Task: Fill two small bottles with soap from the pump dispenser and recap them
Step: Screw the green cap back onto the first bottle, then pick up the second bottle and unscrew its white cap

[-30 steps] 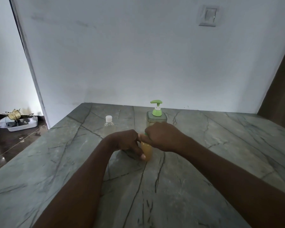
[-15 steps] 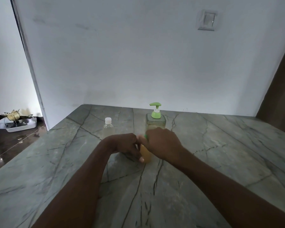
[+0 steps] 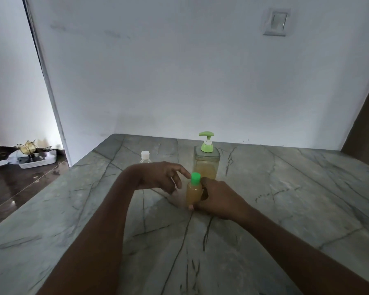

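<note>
A small bottle full of orange soap, with a green cap on it, stands upright on the marble counter. My right hand grips its body from the right. My left hand hovers just left of the cap with fingers spread, holding nothing. A second small clear bottle with a white cap stands behind my left hand, its lower part hidden. The pump dispenser, clear with a green pump and part full of orange soap, stands just behind the capped bottle.
The counter runs back to a white wall with a light switch. Its left edge drops to a dark floor where a white tray with an ornament sits. A brown panel borders the far right.
My right hand has come off the bottle's top and now grips its body, showing the green cap. My left hand has let go and opened to the left.
</note>
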